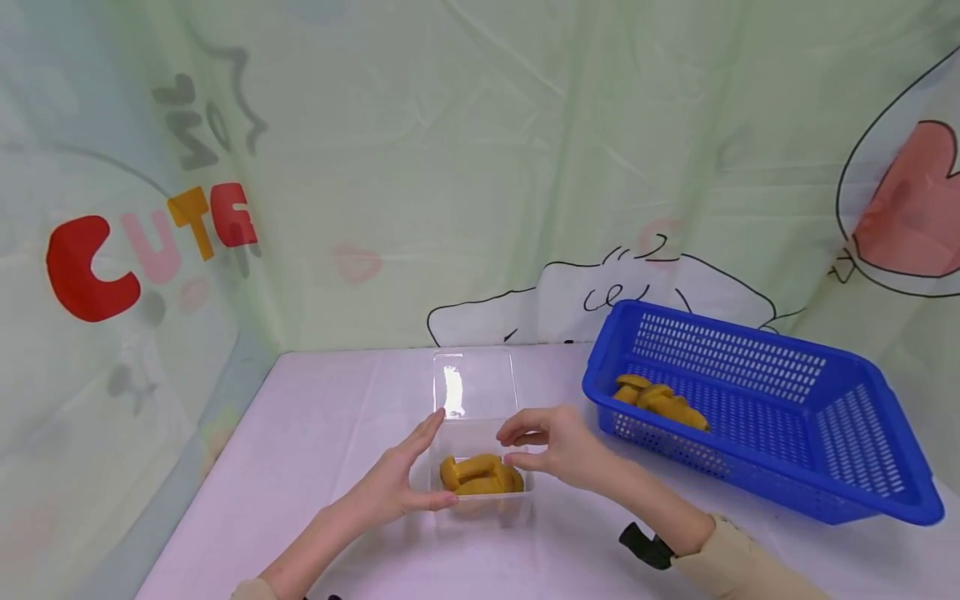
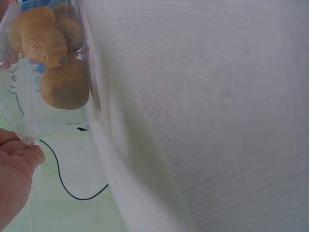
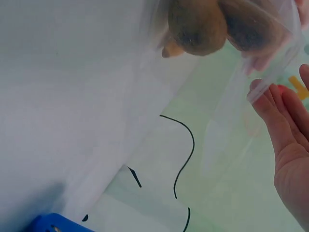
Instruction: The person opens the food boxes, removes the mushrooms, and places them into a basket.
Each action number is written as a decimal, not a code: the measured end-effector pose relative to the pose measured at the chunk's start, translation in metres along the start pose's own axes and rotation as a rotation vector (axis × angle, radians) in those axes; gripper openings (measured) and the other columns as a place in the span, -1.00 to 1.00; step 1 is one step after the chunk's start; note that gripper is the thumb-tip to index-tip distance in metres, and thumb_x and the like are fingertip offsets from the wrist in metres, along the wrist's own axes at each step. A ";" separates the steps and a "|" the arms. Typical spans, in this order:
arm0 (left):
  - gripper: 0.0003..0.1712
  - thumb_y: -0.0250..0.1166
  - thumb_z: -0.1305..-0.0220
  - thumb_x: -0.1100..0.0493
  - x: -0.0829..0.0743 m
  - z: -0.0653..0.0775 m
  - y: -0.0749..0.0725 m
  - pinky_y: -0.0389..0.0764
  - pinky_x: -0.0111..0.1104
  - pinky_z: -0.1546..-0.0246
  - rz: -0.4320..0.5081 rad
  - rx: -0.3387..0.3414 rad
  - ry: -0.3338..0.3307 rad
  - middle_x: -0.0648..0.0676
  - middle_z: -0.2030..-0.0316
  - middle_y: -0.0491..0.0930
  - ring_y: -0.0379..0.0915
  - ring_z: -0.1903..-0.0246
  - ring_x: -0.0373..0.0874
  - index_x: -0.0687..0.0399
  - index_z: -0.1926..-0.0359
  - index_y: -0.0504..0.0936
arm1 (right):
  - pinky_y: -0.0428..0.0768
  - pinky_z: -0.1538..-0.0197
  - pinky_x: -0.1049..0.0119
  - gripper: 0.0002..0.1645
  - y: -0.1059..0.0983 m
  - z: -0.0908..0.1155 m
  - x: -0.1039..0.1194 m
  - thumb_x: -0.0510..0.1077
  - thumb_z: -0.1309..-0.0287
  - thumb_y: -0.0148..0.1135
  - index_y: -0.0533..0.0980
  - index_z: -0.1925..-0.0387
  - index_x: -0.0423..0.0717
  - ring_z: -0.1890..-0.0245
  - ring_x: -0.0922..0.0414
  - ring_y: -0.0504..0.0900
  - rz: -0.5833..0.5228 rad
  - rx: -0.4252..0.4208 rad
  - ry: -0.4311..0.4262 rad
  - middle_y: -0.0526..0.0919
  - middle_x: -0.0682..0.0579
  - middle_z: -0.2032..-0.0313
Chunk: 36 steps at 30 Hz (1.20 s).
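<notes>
A clear plastic box stands on the table, with several yellow-brown mushrooms inside it. Its clear lid lies folded back behind it. My left hand spreads along the box's left side, index finger near the back corner and thumb at the front corner. On the opposite side, my right hand is at the right rim, its fingers bent gently over the mushrooms, with a gap between thumb and fingers. Through the clear wall, the mushrooms show rounded caps in the left wrist view.
A blue perforated basket stands at the right, with several more mushrooms in its left end. The pale table meets a printed curtain at its back edge. A black strap is beside my right forearm.
</notes>
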<state>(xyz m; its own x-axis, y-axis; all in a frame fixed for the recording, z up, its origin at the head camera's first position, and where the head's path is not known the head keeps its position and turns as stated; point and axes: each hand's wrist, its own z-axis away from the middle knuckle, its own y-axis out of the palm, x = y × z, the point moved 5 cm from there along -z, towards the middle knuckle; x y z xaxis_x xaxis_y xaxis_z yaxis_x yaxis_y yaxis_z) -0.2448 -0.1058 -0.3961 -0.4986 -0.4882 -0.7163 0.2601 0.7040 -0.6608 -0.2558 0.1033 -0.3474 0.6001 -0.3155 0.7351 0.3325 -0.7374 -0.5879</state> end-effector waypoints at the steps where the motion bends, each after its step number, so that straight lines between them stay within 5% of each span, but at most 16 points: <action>1: 0.18 0.44 0.06 -0.11 0.000 0.000 0.000 0.03 -0.02 -0.26 0.001 0.001 -0.002 0.05 -0.41 -0.10 -0.20 -0.36 -0.06 -0.06 -0.45 -0.10 | 0.59 0.14 0.23 -0.76 0.002 -0.001 0.000 -0.32 0.07 0.39 0.60 0.26 -0.22 0.26 0.08 0.62 -0.008 0.008 -0.003 0.65 0.01 0.31; 12: 0.18 0.44 0.06 -0.11 0.000 0.000 0.000 0.04 -0.03 -0.26 0.008 0.005 -0.012 -0.01 -0.41 -0.10 -0.21 -0.36 -0.09 -0.09 -0.45 -0.10 | 0.58 0.10 0.20 -0.71 0.016 -0.003 -0.003 -0.39 0.12 0.40 0.58 0.25 -0.27 0.24 -0.06 0.61 -0.042 0.095 0.015 0.63 -0.14 0.27; 36: 0.18 0.43 0.06 -0.14 -0.001 0.001 -0.001 0.04 -0.04 -0.27 0.013 0.010 -0.014 -0.06 -0.41 -0.12 -0.21 -0.36 -0.10 -0.11 -0.45 -0.12 | 0.58 0.18 0.42 -0.69 0.025 -0.016 0.004 -0.32 0.15 0.45 0.62 0.25 -0.28 0.36 0.29 0.59 0.133 0.342 0.049 0.67 -0.03 0.29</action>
<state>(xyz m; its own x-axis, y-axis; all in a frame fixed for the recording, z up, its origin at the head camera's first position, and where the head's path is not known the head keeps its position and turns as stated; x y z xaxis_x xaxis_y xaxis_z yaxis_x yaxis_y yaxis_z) -0.2441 -0.1062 -0.3953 -0.4833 -0.4862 -0.7280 0.2746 0.7055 -0.6534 -0.2569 0.0744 -0.3541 0.6219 -0.4293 0.6549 0.4824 -0.4487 -0.7523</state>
